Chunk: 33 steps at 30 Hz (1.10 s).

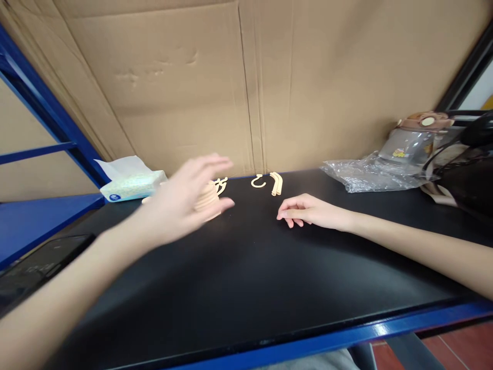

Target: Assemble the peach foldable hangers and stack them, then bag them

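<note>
My left hand, slightly blurred, is raised over the left part of the black table with its thumb and fingers apart and nothing between them. Behind it, partly hidden, lies a stack of cream curved plastic pieces, with hook-shaped ends showing past the fingers. My right hand rests loosely at the table, fingers bent and somewhat apart, with nothing visible in it. Just beyond it are bent cream bars lying side by side. A single cream hook, like a hanger's, sits to their left.
A tissue pack stands at the back left, and a phone lies at the left edge. Clear plastic wrapping, a drink bottle and a dark bag occupy the right. Cardboard walls the back.
</note>
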Available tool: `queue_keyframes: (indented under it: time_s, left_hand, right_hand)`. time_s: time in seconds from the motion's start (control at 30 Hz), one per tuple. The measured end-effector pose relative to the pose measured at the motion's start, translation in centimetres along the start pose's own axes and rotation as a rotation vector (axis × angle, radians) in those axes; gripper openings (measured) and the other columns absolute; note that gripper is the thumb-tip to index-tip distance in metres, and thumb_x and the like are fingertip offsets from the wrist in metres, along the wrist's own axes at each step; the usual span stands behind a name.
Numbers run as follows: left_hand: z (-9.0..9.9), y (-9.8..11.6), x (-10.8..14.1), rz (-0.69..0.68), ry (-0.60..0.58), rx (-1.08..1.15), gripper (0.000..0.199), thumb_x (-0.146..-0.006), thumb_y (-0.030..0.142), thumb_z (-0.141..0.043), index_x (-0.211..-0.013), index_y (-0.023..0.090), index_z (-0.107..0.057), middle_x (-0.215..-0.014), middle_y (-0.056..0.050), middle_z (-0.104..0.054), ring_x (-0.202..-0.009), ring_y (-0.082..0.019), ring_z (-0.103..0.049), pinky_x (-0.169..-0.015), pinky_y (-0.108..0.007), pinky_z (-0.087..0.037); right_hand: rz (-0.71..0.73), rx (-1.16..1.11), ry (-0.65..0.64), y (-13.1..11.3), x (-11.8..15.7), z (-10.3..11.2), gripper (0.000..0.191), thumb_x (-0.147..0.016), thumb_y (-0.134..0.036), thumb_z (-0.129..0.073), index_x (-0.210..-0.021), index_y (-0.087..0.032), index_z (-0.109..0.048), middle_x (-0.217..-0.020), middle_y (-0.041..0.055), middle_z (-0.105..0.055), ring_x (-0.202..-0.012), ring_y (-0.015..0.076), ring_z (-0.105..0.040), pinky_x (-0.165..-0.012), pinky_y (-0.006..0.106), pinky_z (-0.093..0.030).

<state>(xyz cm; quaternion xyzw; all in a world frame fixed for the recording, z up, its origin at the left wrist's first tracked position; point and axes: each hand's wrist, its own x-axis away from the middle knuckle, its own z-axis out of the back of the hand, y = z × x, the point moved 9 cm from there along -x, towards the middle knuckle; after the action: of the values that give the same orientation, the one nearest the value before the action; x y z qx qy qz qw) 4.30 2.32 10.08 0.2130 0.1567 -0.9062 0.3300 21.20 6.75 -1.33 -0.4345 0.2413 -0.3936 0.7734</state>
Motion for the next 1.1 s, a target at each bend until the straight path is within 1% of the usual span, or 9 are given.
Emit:
queue_keyframes:
  time_s: [0.13, 0.3, 0.4, 0.47, 0.53, 0.67, 0.77, 0.87, 1.1]
  left_hand:
    - [-6.1, 4.1, 1.2, -0.128, -0.269, 0.071, 0.052, -0.096, 0.045, -0.039, -0.14, 0.019, -0.036, -0.147, -0.007, -0.038, -0.138, -0.023, -0.028, -0.114, -0.042, -0.024]
    - [-10.2, 4.2, 2.7, -0.063, -0.446, 0.246, 0.052, -0.098, 0.045, -0.031, -0.143, 0.021, -0.032, -0.151, -0.006, -0.031, -0.139, -0.023, -0.028, -0.112, -0.041, -0.029]
    - [-10.3, 3.9, 2.6, -0.045, -0.429, 0.319, 0.049, -0.097, 0.044, -0.034, -0.141, 0.023, -0.036, -0.149, -0.005, -0.033, -0.136, -0.021, -0.032, -0.112, -0.037, -0.031]
    - [-10.1, 3.9, 2.4, -0.043, -0.405, 0.343, 0.047, -0.097, 0.043, -0.036, -0.14, 0.023, -0.038, -0.147, -0.005, -0.036, -0.135, -0.021, -0.034, -0.112, -0.038, -0.031]
    - [-10.0, 4.0, 2.3, -0.045, -0.392, 0.356, 0.046, -0.097, 0.042, -0.037, -0.139, 0.023, -0.039, -0.146, -0.005, -0.038, -0.134, -0.022, -0.035, -0.112, -0.039, -0.031]
    - [-10.0, 4.1, 2.3, -0.05, -0.395, 0.354, 0.047, -0.097, 0.042, -0.036, -0.139, 0.022, -0.039, -0.146, -0.006, -0.039, -0.134, -0.022, -0.035, -0.112, -0.04, -0.03]
    - [-10.0, 4.0, 2.3, -0.039, -0.412, 0.349, 0.048, -0.097, 0.043, -0.036, -0.139, 0.021, -0.039, -0.146, -0.006, -0.038, -0.135, -0.022, -0.035, -0.113, -0.04, -0.029]
    - [-10.0, 4.0, 2.4, -0.027, -0.418, 0.357, 0.048, -0.097, 0.042, -0.037, -0.139, 0.021, -0.039, -0.146, -0.007, -0.038, -0.134, -0.022, -0.035, -0.112, -0.041, -0.03]
    - [-9.9, 4.0, 2.4, -0.027, -0.388, 0.391, 0.045, -0.096, 0.042, -0.037, -0.137, 0.022, -0.041, -0.145, -0.007, -0.04, -0.134, -0.023, -0.036, -0.111, -0.043, -0.031]
  right_hand:
    - [0.008, 0.012, 0.002, 0.0, 0.0, 0.0, 0.024, -0.084, -0.038, -0.057, -0.083, -0.015, -0.064, -0.065, -0.0025, -0.058, -0.054, 0.0069, -0.045, -0.054, 0.022, -0.036]
    - [0.001, 0.025, 0.024, 0.1, -0.1, 0.2, 0.027, -0.084, -0.042, -0.056, -0.082, -0.016, -0.063, -0.065, -0.0024, -0.058, -0.054, 0.0069, -0.046, -0.051, 0.021, -0.037]
    - [-0.064, 0.066, 0.088, 0.7, -0.5, 1.4, 0.026, -0.085, -0.042, -0.052, -0.086, -0.017, -0.061, -0.066, -0.0017, -0.058, -0.052, 0.0083, -0.049, -0.044, 0.021, -0.036]
    - [-0.117, 0.252, 0.174, 1.0, -1.0, 3.1, 0.026, -0.086, -0.042, -0.048, -0.088, -0.019, -0.06, -0.068, -0.0015, -0.06, -0.052, 0.0092, -0.052, -0.045, 0.022, -0.038]
    - [-0.174, 0.558, 0.285, 1.0, -1.8, 5.1, 0.029, -0.088, -0.045, -0.045, -0.086, -0.021, -0.06, -0.071, -0.0008, -0.064, -0.059, 0.0113, -0.057, -0.053, 0.023, -0.041]
    - [-0.26, 0.774, 0.446, 1.3, -4.3, 7.4, 0.03, -0.085, -0.046, -0.049, -0.079, -0.018, -0.058, -0.084, 0.0072, -0.067, -0.078, 0.0215, -0.061, -0.066, 0.031, -0.041]
    - [-0.284, 0.862, 0.533, 1.4, -6.4, 7.7, 0.03, -0.084, -0.044, -0.051, -0.089, -0.015, -0.058, -0.101, 0.0141, -0.065, -0.096, 0.0276, -0.058, -0.078, 0.036, -0.04]
    - [-0.306, 0.897, 0.557, 1.7, -7.7, 7.6, 0.027, -0.08, -0.036, -0.055, -0.094, -0.013, -0.057, -0.105, 0.0165, -0.063, -0.105, 0.0307, -0.055, -0.084, 0.04, -0.037]
    - [-0.285, 0.817, 0.521, 2.8, -5.9, 8.8, 0.025, -0.075, -0.023, -0.055, -0.099, -0.017, -0.056, -0.092, 0.0084, -0.068, -0.09, 0.0245, -0.061, -0.077, 0.036, -0.041]
